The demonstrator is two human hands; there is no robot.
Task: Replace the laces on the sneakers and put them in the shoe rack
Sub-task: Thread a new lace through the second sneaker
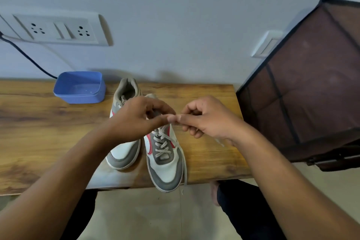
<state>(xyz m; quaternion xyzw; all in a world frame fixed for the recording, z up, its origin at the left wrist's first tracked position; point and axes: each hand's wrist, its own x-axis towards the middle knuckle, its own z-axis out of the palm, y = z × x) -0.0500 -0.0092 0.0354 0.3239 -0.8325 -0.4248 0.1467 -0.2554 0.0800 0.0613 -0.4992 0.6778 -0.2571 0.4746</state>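
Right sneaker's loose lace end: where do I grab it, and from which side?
Pinch the lace near its tip, coming from the near edge of the table: there it hangs free past the sneaker toe.

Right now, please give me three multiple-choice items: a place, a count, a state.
1. Where is the blue tub? A) in a drawer B) on the table, by the wall C) on the floor
2. How many sneakers are on the table? A) one B) two C) three
3. The lace of the nearer sneaker is: A) missing B) tied in a bow C) threaded, one end loose
Key: 1B, it sits on the wood; 2B, two are visible; 3C, its end hangs past the table edge.
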